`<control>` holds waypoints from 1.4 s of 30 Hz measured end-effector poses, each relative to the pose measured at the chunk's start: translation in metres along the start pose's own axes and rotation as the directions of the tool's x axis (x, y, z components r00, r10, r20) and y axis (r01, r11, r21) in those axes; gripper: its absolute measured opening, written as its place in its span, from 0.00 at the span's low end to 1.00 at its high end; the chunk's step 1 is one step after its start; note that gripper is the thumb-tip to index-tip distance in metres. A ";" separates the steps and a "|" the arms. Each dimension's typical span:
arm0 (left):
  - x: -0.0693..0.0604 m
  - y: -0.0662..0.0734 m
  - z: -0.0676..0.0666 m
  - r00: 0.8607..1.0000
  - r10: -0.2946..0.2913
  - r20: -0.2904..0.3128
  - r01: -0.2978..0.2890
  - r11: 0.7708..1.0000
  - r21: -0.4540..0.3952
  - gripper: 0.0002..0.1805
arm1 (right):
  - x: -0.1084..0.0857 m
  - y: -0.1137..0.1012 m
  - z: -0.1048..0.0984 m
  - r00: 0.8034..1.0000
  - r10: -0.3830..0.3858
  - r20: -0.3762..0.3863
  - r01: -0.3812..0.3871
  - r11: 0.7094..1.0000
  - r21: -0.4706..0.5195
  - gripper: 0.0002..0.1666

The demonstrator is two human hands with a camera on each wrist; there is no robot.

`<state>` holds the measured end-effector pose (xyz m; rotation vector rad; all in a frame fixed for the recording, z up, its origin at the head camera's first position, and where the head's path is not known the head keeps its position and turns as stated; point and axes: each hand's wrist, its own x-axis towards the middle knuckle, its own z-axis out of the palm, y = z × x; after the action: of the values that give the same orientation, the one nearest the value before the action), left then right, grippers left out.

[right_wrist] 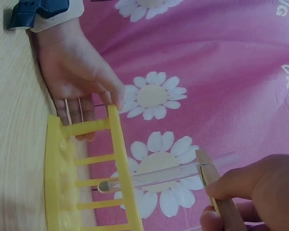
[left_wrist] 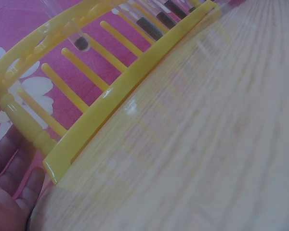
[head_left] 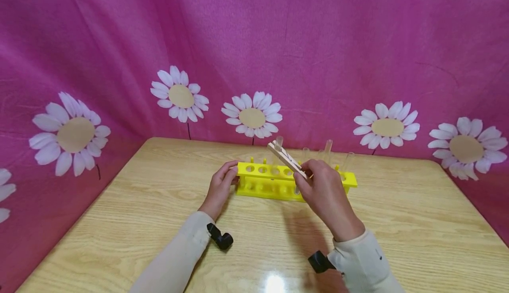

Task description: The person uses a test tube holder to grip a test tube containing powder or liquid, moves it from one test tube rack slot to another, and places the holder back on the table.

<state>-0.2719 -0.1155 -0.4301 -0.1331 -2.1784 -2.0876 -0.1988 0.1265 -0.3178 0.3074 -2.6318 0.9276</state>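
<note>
In the head view the right hand pinches a wooden clamp, whose far end holds a glass test tube near its top. In the right wrist view the tube passes through a hole of the yellow rack, its dark-tipped bottom between the top and base plates. The left hand grips the rack's left end, thumb at the top plate and fingers around the end post. Several other tubes stand in the rack's right part; dark contents show in some of them.
The rack stands on a light wooden table. A magenta cloth with white daisies hangs behind and at the sides. Black wrist devices sit at the left cuff and right cuff.
</note>
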 end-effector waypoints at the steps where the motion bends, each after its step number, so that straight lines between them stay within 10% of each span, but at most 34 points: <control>1: 0.000 0.000 0.000 1.000 0.001 -0.001 -0.001 1.000 0.002 0.21 | 0.000 0.000 0.000 1.000 -0.005 -0.010 0.005 1.000 -0.001 0.10; 10: 0.000 0.001 -0.001 1.000 -0.014 0.012 0.014 1.000 -0.014 0.20 | 0.000 -0.001 -0.002 0.998 -0.012 -0.061 0.011 1.000 -0.013 0.12; 20: -0.016 0.032 0.000 0.999 -0.013 0.030 0.013 1.000 0.006 0.20 | -0.001 -0.003 -0.003 0.993 -0.032 -0.110 0.031 0.999 -0.006 0.12; 42: -0.016 0.029 -0.001 0.999 0.019 0.049 -0.018 1.000 -0.023 0.19 | -0.004 -0.005 -0.003 0.977 -0.087 -0.195 0.094 0.995 0.027 0.11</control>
<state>-0.2520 -0.1147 -0.4040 -0.2086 -2.1725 -2.1213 -0.1932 0.1250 -0.3145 0.3257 -2.4063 0.9269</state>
